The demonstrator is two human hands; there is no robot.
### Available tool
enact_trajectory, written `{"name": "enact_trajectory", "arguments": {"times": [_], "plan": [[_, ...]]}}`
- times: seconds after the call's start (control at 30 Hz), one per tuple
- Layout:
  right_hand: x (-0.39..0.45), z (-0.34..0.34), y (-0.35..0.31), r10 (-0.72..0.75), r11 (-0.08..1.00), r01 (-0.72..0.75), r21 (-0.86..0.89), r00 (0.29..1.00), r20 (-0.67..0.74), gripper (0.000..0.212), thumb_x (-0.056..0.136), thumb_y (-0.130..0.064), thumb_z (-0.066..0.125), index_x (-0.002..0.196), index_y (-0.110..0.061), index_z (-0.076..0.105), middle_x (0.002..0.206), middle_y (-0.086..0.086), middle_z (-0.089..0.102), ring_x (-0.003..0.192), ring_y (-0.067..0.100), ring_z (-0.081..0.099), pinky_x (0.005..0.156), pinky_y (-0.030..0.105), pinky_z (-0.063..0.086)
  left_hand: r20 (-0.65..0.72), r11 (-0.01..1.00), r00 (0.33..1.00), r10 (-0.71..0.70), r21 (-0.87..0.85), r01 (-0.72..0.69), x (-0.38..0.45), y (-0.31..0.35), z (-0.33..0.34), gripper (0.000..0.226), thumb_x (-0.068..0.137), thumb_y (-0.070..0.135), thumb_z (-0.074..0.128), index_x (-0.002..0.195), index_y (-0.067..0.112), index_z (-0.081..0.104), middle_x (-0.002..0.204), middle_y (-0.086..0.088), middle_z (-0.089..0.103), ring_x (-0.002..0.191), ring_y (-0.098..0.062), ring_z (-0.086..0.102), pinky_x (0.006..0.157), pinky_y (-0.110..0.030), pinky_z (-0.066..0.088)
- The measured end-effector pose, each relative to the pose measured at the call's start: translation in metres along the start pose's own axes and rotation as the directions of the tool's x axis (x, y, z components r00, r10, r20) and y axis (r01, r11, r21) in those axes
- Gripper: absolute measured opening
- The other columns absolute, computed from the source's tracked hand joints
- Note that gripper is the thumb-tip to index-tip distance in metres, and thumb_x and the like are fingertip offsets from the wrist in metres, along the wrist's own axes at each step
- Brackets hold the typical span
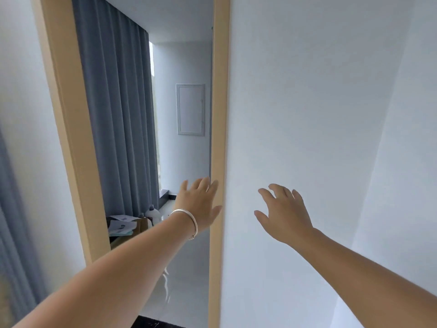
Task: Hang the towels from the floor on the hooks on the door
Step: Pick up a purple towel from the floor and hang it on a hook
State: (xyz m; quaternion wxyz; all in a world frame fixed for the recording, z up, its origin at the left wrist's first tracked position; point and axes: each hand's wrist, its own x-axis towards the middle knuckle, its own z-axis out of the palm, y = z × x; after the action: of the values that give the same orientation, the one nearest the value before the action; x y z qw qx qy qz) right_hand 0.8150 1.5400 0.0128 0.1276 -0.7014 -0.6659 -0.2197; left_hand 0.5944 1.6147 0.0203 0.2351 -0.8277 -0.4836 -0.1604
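Observation:
I face a doorway with a light wooden frame. My left hand, with a silver bangle on the wrist, reaches forward with fingers spread, right beside the frame's right post; whether it touches the post I cannot tell. My right hand is stretched out in front of the white wall, fingers relaxed and slightly bent, holding nothing. No towels, hooks or door leaf show in this view.
Through the opening hang grey-blue curtains. A white wall panel is on the far wall. Low down stand a box with papers and a white bottle on a pale glossy floor.

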Motion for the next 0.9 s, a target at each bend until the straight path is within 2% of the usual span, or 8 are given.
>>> {"name": "enact_trajectory", "arguments": {"times": [0.17,0.3,0.37,0.47,0.63,0.9], "plan": [[0.098,0.045,-0.031,-0.198,0.974,0.201,0.102,0.979,-0.036,0.054,0.094,-0.051,0.039,0.142,-0.026,0.034,0.149,0.002,0.032,0.138,0.019,0.026,0.115,0.045,0.014,0.057,0.978,0.98,-0.189,0.101,0.183,0.029,-0.055,0.032,0.067,0.095,0.057,0.029,0.15,0.024,0.013,0.156,-0.001,0.021,0.143,-0.02,0.018,0.115,-0.047,0.016],[0.163,0.066,-0.076,-0.362,0.909,0.375,0.181,0.927,-0.102,0.051,0.093,-0.051,0.042,0.138,-0.027,0.038,0.142,-0.001,0.037,0.134,0.02,0.032,0.111,0.041,0.022,0.074,0.907,0.917,-0.392,0.199,0.372,0.025,-0.107,0.049,0.068,0.094,0.06,0.027,0.151,0.026,0.011,0.157,0.0,0.02,0.144,-0.023,0.018,0.116,-0.047,0.018],[0.178,0.072,-0.1,-0.419,0.871,0.437,0.225,0.899,-0.124,0.05,0.092,-0.05,0.043,0.137,-0.028,0.04,0.142,0.0,0.038,0.133,0.02,0.033,0.109,0.04,0.024,0.103,0.88,0.894,-0.436,0.255,0.4,0.011,-0.126,0.053,0.069,0.094,0.06,0.027,0.151,0.025,0.012,0.157,-0.001,0.021,0.144,-0.023,0.019,0.115,-0.047,0.019],[0.198,0.081,-0.152,-0.513,0.789,0.536,0.299,0.844,-0.157,0.051,0.092,-0.051,0.044,0.138,-0.027,0.039,0.145,0.001,0.038,0.135,0.021,0.032,0.112,0.043,0.023,0.139,0.817,0.836,-0.531,0.343,0.463,-0.015,-0.163,0.051,0.069,0.094,0.057,0.029,0.151,0.023,0.01,0.155,-0.002,0.022,0.143,-0.022,0.018,0.115,-0.049,0.017],[0.216,0.085,-0.249,-0.632,0.633,0.659,0.406,0.743,-0.22,0.058,0.094,-0.053,0.041,0.146,-0.028,0.03,0.154,0.003,0.029,0.143,0.021,0.023,0.118,0.047,0.016,0.112,0.666,0.696,-0.709,0.43,0.61,-0.063,-0.228,0.039,0.07,0.094,0.058,0.03,0.152,0.023,0.009,0.155,-0.001,0.02,0.144,-0.021,0.016,0.117,-0.049,0.014],[0.241,0.076,-0.407,-0.727,0.467,0.764,0.446,0.619,-0.297,0.06,0.094,-0.055,0.039,0.146,-0.026,0.03,0.15,0.001,0.033,0.139,0.019,0.028,0.117,0.047,0.018,0.023,0.479,0.546,-0.838,0.512,0.713,-0.138,-0.345,0.033,0.073,0.094,0.06,0.029,0.153,0.022,0.009,0.158,-0.004,0.018,0.145,-0.021,0.015,0.117,-0.048,0.015]]}}
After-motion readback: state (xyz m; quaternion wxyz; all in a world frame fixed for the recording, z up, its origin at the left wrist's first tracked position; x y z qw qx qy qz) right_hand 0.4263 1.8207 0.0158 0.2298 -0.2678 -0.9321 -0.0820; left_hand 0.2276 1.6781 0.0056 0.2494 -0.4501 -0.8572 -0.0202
